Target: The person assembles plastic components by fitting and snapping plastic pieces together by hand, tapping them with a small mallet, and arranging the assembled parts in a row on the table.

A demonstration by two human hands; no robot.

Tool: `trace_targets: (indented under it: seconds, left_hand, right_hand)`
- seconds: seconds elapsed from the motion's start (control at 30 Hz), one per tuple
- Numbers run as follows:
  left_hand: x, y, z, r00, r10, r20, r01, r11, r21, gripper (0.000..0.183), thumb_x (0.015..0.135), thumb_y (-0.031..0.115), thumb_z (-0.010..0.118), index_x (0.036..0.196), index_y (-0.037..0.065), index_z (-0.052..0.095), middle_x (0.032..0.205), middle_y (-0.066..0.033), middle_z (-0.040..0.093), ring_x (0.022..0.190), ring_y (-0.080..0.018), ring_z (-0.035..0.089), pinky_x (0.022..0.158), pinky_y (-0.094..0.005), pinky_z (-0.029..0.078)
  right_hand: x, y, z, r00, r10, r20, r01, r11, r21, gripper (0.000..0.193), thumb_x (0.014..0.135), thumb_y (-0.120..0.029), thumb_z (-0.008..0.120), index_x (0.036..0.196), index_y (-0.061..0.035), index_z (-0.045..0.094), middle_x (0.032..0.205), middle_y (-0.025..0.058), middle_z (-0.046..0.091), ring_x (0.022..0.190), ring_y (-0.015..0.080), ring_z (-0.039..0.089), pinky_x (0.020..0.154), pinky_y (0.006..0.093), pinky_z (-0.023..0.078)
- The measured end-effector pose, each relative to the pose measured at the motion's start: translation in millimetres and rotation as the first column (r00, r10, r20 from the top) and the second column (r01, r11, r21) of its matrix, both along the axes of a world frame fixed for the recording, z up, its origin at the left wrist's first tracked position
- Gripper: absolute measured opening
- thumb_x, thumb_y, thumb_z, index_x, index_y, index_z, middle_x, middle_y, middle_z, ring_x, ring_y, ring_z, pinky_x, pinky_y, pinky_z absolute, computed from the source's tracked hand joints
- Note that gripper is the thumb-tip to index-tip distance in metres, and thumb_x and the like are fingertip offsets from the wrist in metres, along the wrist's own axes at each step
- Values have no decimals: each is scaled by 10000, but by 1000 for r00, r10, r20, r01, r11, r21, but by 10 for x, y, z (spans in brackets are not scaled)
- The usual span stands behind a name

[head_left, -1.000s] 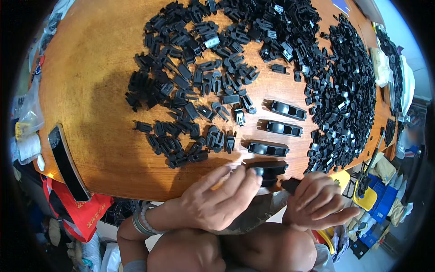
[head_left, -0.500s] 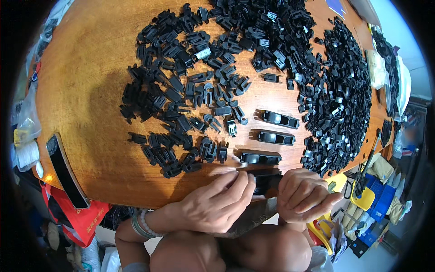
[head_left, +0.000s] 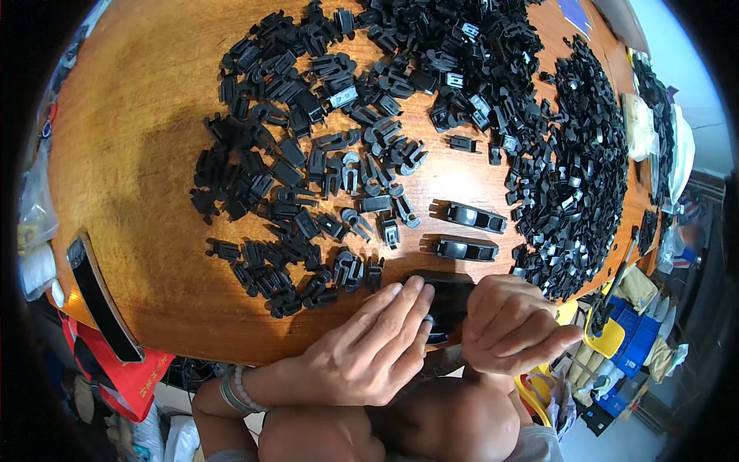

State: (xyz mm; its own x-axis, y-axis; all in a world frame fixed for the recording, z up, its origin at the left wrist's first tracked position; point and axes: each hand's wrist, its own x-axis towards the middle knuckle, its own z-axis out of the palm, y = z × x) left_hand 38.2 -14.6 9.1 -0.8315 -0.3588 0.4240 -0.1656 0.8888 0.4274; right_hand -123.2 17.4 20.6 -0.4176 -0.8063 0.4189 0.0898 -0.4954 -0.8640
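Close to the table's near edge, a glossy black plastic part (head_left: pixel 445 314) is between my hands. My left hand (head_left: pixel 373 343) has its fingers pressed together, with the tips against the part's left end. My right hand (head_left: pixel 509 327) is curled closed round the right end and hides it. Just beyond lie two long black clip-like housings (head_left: pixel 475 218) (head_left: pixel 467 249), side by side. Left of them spreads a loose group of small forked black clips (head_left: pixel 289 204). What sits under my left fingertips is hidden.
A dense heap of tiny black pieces (head_left: pixel 573 177) covers the table's right side; more black clips (head_left: pixel 462 54) are piled at the back. A dark phone-like slab (head_left: pixel 105 300) lies at the left edge. Below it hangs a red bag (head_left: pixel 127 369). Yellow and blue bins (head_left: pixel 635 335) stand at right.
My left fingers have straightened from a pinch and lie flatter against the black part. My right hand keeps its grip almost unchanged. The view has shifted slightly.
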Motion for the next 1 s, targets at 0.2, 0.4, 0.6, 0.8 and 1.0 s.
trace_targets:
  seconds: [0.2,0.4,0.6,0.8,1.0]
  left_hand:
    - [-82,-6,125,998,0,67,-3,999,36,461,893,407,553,1015,-30,636,1175,-227,598,1179,-356,533,1042,-502,357]
    - [-264,-56,98,970,5,242,-27,996,87,593,904,471,505,1126,-73,583,1285,-228,522,1293,-367,416,1099,-475,275]
    - [-253,-117,100,970,-11,241,-10,996,86,593,913,469,499,1137,-74,581,1266,-235,543,1272,-368,447,1097,-460,284]
    - [-258,-126,139,968,-14,250,4,999,40,585,910,469,505,1095,-77,603,1238,-238,560,1257,-366,465,1094,-450,294]
    - [-361,-99,127,984,33,174,-51,993,102,714,801,541,584,1103,-107,578,1262,-243,526,1277,-374,426,1099,-484,281]
  right_hand:
    - [-70,-20,76,987,-123,101,120,992,29,723,1011,-492,169,396,-157,349,347,-5,357,256,115,302,301,238,232]
    - [-210,-189,-10,980,-128,153,139,988,-62,736,1001,-521,145,394,-140,316,360,13,368,273,145,305,333,265,262]
    - [-196,-201,18,990,-118,75,116,993,28,716,992,-534,147,438,-111,309,373,8,372,290,172,326,343,288,299]
    - [-253,-201,-25,983,-47,175,49,999,-9,730,995,-535,156,425,-121,346,377,13,380,282,163,317,325,284,275]
    - [-350,-221,-86,947,0,322,31,996,-89,732,1009,-499,152,384,-171,345,346,-10,340,262,146,302,304,269,236]
